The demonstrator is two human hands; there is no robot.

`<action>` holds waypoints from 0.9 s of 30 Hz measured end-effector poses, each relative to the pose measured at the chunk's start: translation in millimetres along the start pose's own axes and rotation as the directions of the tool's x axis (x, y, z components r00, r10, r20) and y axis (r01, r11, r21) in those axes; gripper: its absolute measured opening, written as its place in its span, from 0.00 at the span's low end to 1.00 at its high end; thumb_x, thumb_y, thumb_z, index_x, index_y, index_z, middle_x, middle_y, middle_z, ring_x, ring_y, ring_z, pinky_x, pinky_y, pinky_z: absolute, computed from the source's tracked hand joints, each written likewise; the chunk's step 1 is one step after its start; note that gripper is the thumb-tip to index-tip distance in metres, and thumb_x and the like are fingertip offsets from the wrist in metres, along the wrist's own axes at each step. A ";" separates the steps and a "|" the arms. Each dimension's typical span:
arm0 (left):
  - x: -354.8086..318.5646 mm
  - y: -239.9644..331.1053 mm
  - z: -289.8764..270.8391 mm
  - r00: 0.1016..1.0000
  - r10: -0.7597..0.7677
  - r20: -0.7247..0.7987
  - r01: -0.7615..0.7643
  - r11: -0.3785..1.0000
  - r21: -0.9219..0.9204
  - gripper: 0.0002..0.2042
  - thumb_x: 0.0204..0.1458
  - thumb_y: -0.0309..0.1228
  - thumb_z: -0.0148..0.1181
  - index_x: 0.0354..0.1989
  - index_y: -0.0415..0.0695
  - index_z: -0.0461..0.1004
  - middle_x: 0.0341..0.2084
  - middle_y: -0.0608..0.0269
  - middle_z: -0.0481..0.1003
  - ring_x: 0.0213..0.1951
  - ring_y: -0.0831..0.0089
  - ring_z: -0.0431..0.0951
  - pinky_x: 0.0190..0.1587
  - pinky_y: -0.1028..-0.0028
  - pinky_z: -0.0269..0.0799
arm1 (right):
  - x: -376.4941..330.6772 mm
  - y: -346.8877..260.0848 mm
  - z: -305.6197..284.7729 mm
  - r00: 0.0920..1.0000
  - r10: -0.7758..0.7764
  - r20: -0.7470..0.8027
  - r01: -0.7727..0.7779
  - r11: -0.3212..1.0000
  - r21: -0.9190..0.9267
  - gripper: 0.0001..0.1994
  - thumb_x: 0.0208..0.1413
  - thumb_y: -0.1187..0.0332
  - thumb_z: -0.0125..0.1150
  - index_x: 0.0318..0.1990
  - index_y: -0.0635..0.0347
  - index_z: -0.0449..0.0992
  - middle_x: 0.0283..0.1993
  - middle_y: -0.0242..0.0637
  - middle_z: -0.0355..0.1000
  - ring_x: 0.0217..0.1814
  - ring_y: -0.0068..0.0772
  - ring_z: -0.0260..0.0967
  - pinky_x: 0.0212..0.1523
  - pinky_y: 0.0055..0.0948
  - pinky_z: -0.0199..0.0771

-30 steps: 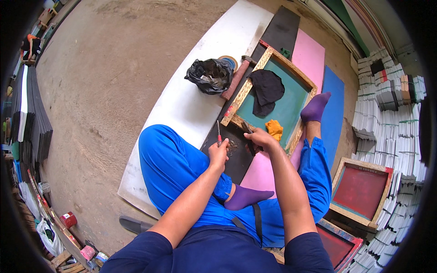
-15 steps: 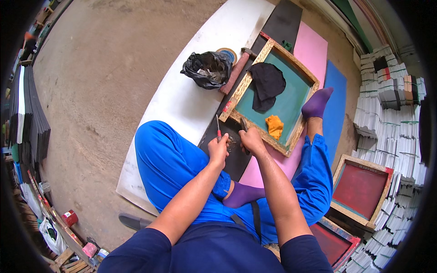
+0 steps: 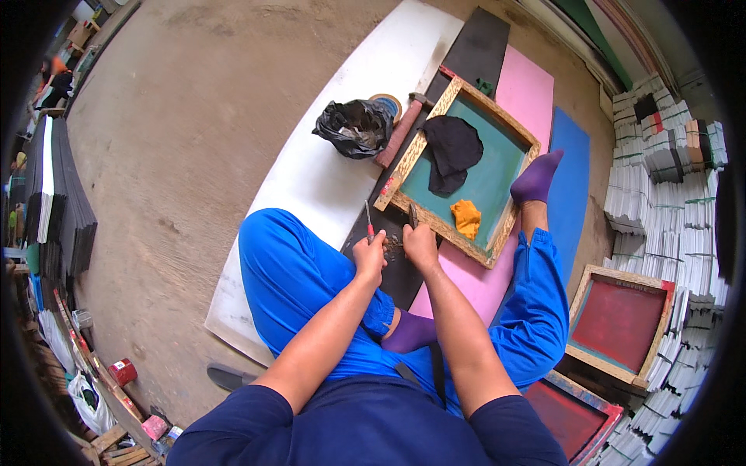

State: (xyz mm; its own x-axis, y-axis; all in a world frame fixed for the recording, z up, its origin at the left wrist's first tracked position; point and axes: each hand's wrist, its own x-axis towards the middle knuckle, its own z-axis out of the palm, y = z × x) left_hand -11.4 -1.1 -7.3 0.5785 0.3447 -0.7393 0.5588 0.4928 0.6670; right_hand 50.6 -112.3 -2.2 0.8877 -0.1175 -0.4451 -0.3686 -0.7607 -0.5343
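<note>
- Green-meshed wooden frame (image 3: 408, 165), one: landmark for this list; lying on the sheets before the seated person, in the same place as a second ago.
- Right hand (image 3: 420, 247), one: fingers closed round a dark tool (image 3: 413, 215). A second ago it was farther right along the frame's near rail; now it is drawn left and toward the person, just off that rail near the frame's near-left corner, and closer to the other hand. The tool's tip points at the rail; whether it touches, I cannot tell from here.
- Left hand (image 3: 369, 255), one: fingers wrapped round a red-handled tool (image 3: 370, 231), thin metal shaft pointing up beside the frame's near-left corner; grip and position little changed.
- Small bits, several (image 3: 393, 258): on the black sheet (image 3: 475, 46), just off the frame's near-left corner, between the hands.
- Black cloth (image 3: 452, 151), one: on the frame's mesh, unmoved.
- Yellow cloth (image 3: 465, 219), one, crumpled: inside the frame at its near rail, unmoved.
- Hammer (image 3: 402, 133), one, reddish wrapped handle: along the frame's left side, unmoved.
- Black plastic bag (image 3: 353, 128), one, mouth open: left of frame and hammer, unmoved.
</note>
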 end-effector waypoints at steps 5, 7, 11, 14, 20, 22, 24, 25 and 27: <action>-1.5 -0.5 -10.1 0.999 0.035 0.000 -0.035 0.999 -0.030 0.14 0.56 0.40 0.62 0.28 0.42 0.74 0.19 0.68 0.70 0.09 0.80 0.63 0.11 0.78 0.55 | -18.4 -10.9 -0.3 0.995 -0.015 -0.097 0.011 0.999 -0.048 0.19 0.59 0.57 0.53 0.41 0.69 0.74 0.38 0.64 0.75 0.46 0.65 0.73 0.49 0.54 0.72; -2.7 -1.6 -14.4 0.999 0.041 0.004 -0.041 0.998 -0.042 0.14 0.56 0.42 0.63 0.30 0.43 0.75 0.20 0.69 0.69 0.09 0.81 0.63 0.11 0.78 0.54 | -28.7 -9.6 -3.8 0.997 -0.046 -0.061 0.041 0.996 -0.074 0.19 0.59 0.57 0.53 0.42 0.68 0.75 0.38 0.64 0.75 0.46 0.65 0.73 0.49 0.55 0.71; -2.8 0.0 -17.4 0.996 0.015 0.093 -0.006 0.995 -0.101 0.15 0.55 0.44 0.63 0.34 0.42 0.77 0.22 0.70 0.69 0.10 0.81 0.63 0.12 0.76 0.55 | -47.4 9.3 -11.1 0.976 -0.106 0.189 0.102 0.994 0.029 0.17 0.55 0.59 0.59 0.41 0.66 0.77 0.31 0.56 0.77 0.34 0.55 0.77 0.39 0.46 0.75; -7.9 7.4 -10.7 0.987 -0.039 0.154 0.063 0.985 -0.158 0.14 0.54 0.42 0.64 0.31 0.44 0.75 0.20 0.71 0.69 0.09 0.82 0.62 0.11 0.78 0.53 | -51.7 29.8 -16.3 0.912 -0.139 0.385 0.066 0.978 0.197 0.12 0.51 0.64 0.65 0.36 0.65 0.78 0.24 0.42 0.76 0.23 0.33 0.75 0.26 0.32 0.72; -0.2 -1.1 -11.8 0.980 -0.085 0.179 0.117 0.978 -0.173 0.11 0.52 0.37 0.65 0.26 0.47 0.71 0.19 0.70 0.72 0.09 0.80 0.63 0.11 0.77 0.53 | -52.6 41.3 -21.5 0.806 -0.192 0.559 -0.044 0.923 0.382 0.10 0.53 0.68 0.65 0.38 0.66 0.77 0.23 0.30 0.72 0.20 0.22 0.68 0.22 0.26 0.67; -4.2 4.2 -12.3 0.981 -0.111 0.157 0.136 0.977 -0.162 0.10 0.51 0.36 0.65 0.26 0.47 0.72 0.18 0.70 0.71 0.09 0.80 0.63 0.11 0.76 0.54 | -54.7 33.6 -30.2 0.784 -0.146 0.603 -0.060 0.949 0.308 0.09 0.55 0.67 0.64 0.38 0.63 0.76 0.26 0.30 0.72 0.25 0.22 0.69 0.26 0.25 0.70; -4.5 5.6 -11.4 0.984 -0.114 0.136 0.134 0.979 -0.151 0.10 0.50 0.35 0.65 0.26 0.46 0.72 0.17 0.70 0.71 0.09 0.80 0.63 0.11 0.76 0.54 | -53.4 31.7 -34.8 0.756 -0.149 0.638 -0.034 0.963 0.266 0.09 0.57 0.66 0.63 0.40 0.62 0.76 0.29 0.30 0.73 0.29 0.22 0.70 0.30 0.25 0.71; -4.0 5.2 -10.4 0.987 -0.104 0.125 0.122 0.982 -0.145 0.09 0.50 0.35 0.65 0.26 0.46 0.72 0.16 0.70 0.71 0.09 0.80 0.63 0.11 0.76 0.54 | -52.2 32.8 -36.3 0.737 -0.176 0.653 -0.002 0.965 0.263 0.10 0.58 0.66 0.62 0.41 0.62 0.75 0.30 0.30 0.73 0.31 0.23 0.71 0.31 0.25 0.72; -1.3 2.9 -8.8 0.992 -0.078 0.102 0.090 0.988 -0.126 0.09 0.50 0.35 0.66 0.26 0.45 0.72 0.16 0.70 0.70 0.09 0.80 0.63 0.11 0.76 0.54 | -50.4 36.7 -36.2 0.703 -0.206 0.681 -0.014 0.953 0.303 0.12 0.60 0.64 0.60 0.46 0.61 0.74 0.33 0.31 0.75 0.35 0.23 0.73 0.34 0.25 0.72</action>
State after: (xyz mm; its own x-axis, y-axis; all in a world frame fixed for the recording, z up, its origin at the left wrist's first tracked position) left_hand -15.7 6.9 -5.3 0.5907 0.2221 -0.7757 0.5298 0.6184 0.5805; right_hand 2.3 -157.4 26.7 0.5121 0.5088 -0.6920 -0.4470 -0.5301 -0.7205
